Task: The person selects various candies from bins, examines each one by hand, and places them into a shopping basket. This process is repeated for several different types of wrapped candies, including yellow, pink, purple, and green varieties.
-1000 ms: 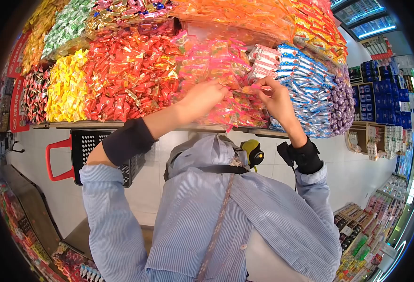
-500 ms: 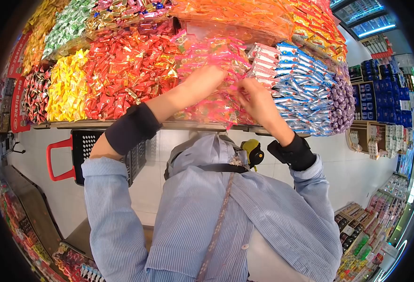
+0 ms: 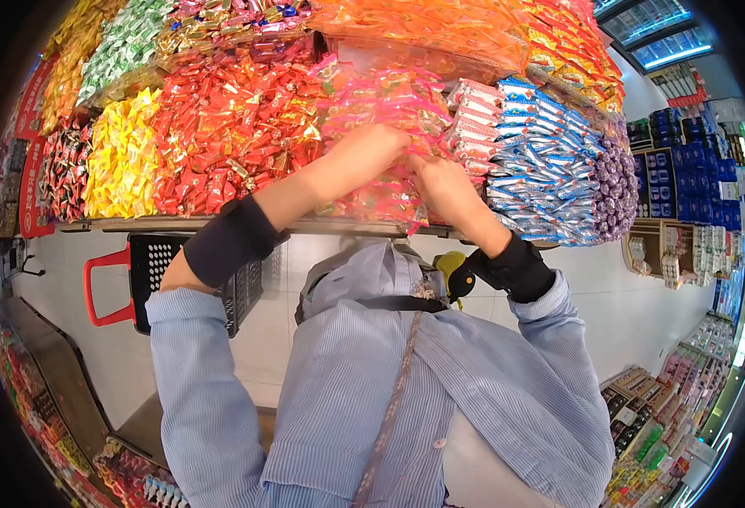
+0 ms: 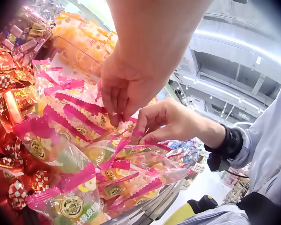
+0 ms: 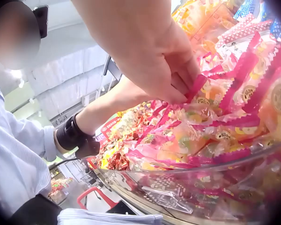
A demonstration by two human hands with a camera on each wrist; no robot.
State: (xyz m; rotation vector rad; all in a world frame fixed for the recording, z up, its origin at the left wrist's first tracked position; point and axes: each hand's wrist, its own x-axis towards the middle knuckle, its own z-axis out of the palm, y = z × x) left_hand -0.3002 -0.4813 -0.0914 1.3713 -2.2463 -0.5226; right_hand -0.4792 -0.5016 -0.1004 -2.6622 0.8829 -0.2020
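A slip or a split seems the likeliest trouble: the packet [image 5: 195, 89] is pinched by the right hand [image 5: 145, 61] only at its pink crimped end, so if its body is snagged among its neighbours, the film could be torn or the grip lost under a hard pull. Other packets might also be dragged up from the pile [image 5: 196, 140], since their pink ends are crossed and pressed together, and might be spilled over the clear rim [image 5: 225, 168] in front. The fingers of the left hand [image 4: 129, 84] are bent downward among the packets, close beside the right; whether anything is held by them cannot be told, and with the hands so near each other, one could be knocked by the other. The pinched end lies at the right thumb and fingertips, which are drawn together on it, while the packet's body is hard to pick out from the pile.
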